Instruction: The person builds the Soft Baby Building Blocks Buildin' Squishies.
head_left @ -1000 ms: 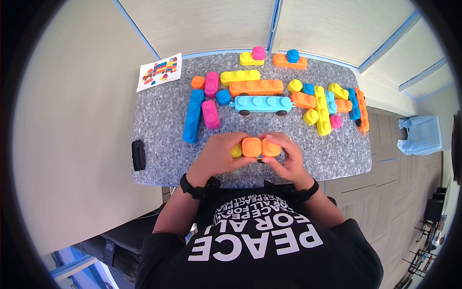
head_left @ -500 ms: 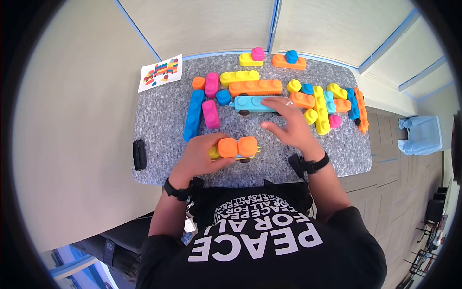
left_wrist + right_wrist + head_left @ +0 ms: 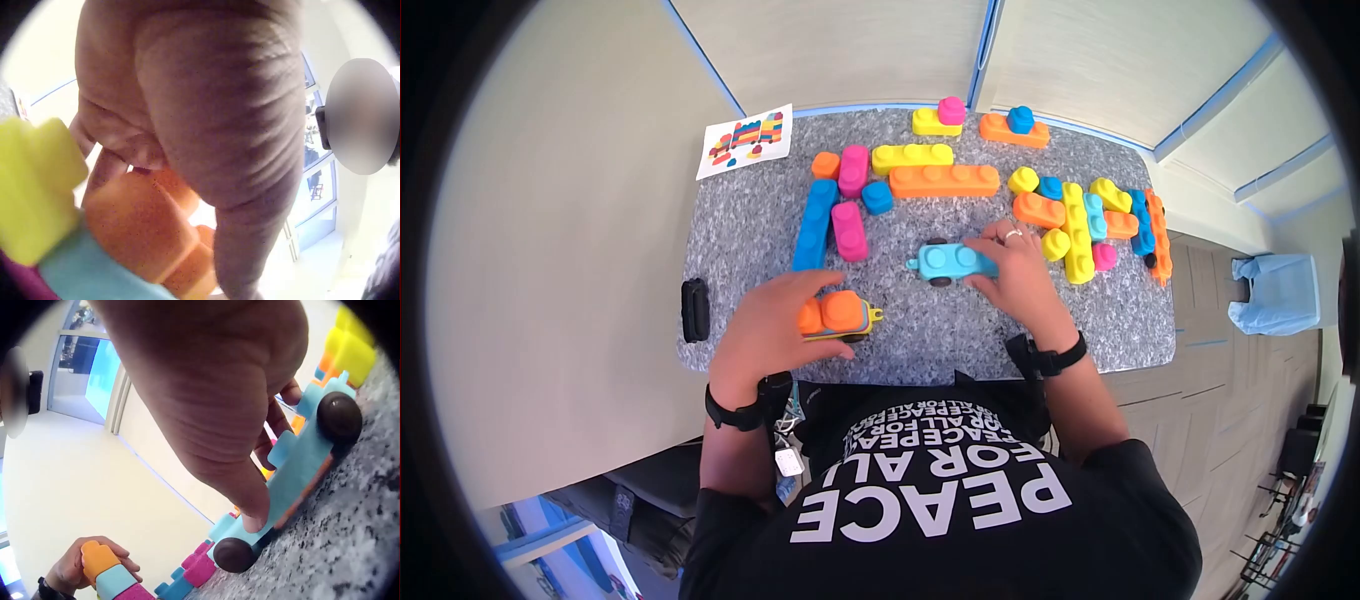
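Note:
In the head view, my right hand [image 3: 1022, 275] grips the right part of a light blue wheeled base [image 3: 950, 261], thumb on the near side and fingers beyond it. The right wrist view shows the thumb against the side of this base [image 3: 303, 469], between two dark wheels. My left hand [image 3: 762, 325] is spread around a small wheeled block assembly [image 3: 840, 312] with orange blocks on top; its thumb and fingers stand apart. Orange blocks [image 3: 140, 225] appear below the left palm in the left wrist view, beside a yellow block [image 3: 37, 187]; contact there is unclear.
Blue [image 3: 814, 228], pink [image 3: 850, 232] and orange [image 3: 945, 181] blocks lie beyond the hands. Several joined or close-set blocks [image 3: 1077, 232] are at the right. A printed picture sheet [image 3: 745, 140] lies back left, a black case [image 3: 695, 310] at the left edge.
The orange-topped assembly moved left with my left hand, whose fingers have spread. My right hand left it, reached the light blue base and brought that base toward the body.

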The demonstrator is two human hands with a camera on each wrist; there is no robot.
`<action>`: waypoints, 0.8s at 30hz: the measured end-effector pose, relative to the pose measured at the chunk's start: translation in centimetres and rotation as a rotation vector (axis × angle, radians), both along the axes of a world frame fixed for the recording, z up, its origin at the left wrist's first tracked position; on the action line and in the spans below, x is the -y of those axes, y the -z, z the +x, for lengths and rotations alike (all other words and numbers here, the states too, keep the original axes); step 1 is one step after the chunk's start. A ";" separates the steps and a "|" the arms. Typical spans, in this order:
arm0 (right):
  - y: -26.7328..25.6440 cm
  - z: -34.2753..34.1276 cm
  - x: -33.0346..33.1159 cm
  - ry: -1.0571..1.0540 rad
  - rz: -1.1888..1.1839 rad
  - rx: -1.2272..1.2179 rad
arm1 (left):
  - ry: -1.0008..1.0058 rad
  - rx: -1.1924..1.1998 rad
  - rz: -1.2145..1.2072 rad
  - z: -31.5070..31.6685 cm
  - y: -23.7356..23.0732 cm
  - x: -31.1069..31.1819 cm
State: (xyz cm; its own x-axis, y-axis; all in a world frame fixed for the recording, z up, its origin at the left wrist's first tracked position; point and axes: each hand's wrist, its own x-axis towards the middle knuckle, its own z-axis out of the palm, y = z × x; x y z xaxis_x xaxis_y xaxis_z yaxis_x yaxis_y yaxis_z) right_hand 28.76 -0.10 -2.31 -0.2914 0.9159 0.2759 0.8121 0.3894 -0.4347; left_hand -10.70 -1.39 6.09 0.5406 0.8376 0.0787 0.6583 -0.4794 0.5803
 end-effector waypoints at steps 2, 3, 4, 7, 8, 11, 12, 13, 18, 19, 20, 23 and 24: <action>-0.3 -0.1 1.3 -0.016 -0.010 -0.009 | -0.005 -0.066 0.061 1.2 -0.2 0.1; -0.4 -0.3 2.0 -0.027 -0.007 -0.010 | -0.012 -0.114 0.060 1.6 0.0 0.1; -0.5 -0.4 2.7 -0.037 -0.003 -0.010 | -0.016 -0.162 0.060 2.1 0.3 0.1; -0.6 -1.1 4.8 -0.033 -0.047 -0.005 | -0.021 -0.264 0.045 2.8 0.5 -0.2; -0.7 -1.4 5.4 -0.037 -0.050 -0.003 | -0.021 -0.293 0.039 3.0 0.6 -0.3; -0.7 -2.0 6.3 -0.051 -0.049 -0.015 | 0.030 -0.270 0.053 3.3 -0.1 -0.2; -0.2 -2.1 6.4 -0.055 -0.041 -0.031 | 0.043 -0.236 0.063 3.3 -0.3 -0.1; 0.0 -2.2 6.5 -0.060 -0.033 -0.047 | 0.054 -0.201 0.073 3.4 -0.4 0.0; 0.3 -2.8 6.1 -0.096 -0.048 -0.055 | 0.077 -0.149 0.100 4.0 0.1 0.3; 0.3 -2.8 6.1 -0.102 -0.049 -0.057 | 0.084 -0.160 0.111 4.0 0.2 0.3; 0.4 -2.8 6.0 -0.103 -0.051 -0.059 | 0.094 -0.171 0.122 4.0 0.3 0.2; 0.5 -2.9 6.1 -0.109 -0.059 -0.069 | 0.069 -0.250 0.120 3.7 0.6 0.0; 0.4 -3.0 6.1 -0.114 -0.060 -0.077 | 0.075 -0.241 0.125 3.8 0.6 0.0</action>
State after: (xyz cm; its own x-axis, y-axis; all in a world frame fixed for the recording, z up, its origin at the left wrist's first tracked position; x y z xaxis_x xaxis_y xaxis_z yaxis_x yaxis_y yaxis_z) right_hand 25.72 -6.18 -2.74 -0.3750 0.8934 0.2476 0.7273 0.4491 -0.5190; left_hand -6.92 -1.39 5.46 0.6166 0.7862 0.0402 0.7300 -0.5901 0.3448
